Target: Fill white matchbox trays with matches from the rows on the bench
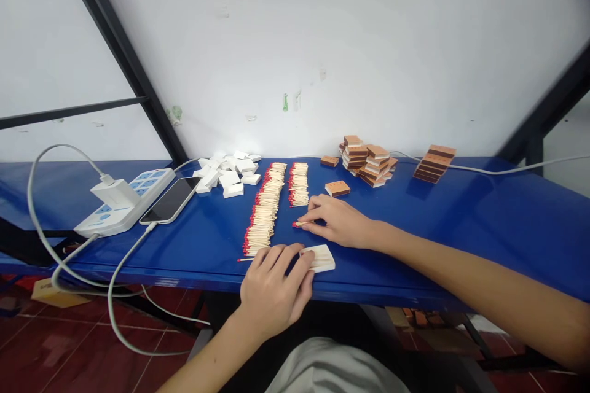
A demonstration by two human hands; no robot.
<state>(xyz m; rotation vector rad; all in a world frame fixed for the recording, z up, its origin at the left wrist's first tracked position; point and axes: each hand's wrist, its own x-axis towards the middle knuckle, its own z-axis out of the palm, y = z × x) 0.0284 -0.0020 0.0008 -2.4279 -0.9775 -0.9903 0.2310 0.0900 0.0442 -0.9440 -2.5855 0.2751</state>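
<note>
My right hand (340,221) is closed in a pinch around a few red-tipped matches (295,224), just above the blue tabletop. Near the front edge, my left hand (279,282) grips the left end of a white matchbox tray (324,258); its fingers hide that end. The tray appears to have some matches inside. Left of my right hand runs a long row of matches (265,209), red heads facing left. Beside it, farther back, lies a shorter row of matches (298,184).
White matchbox trays (230,178) are heaped at the back left. Brown matchboxes (369,159) stand stacked at the back right, with a single matchbox (338,188) in front. A phone (171,199), a power strip (150,187) and white cables occupy the left. Brown matchbox sleeves (434,164) stand farther right.
</note>
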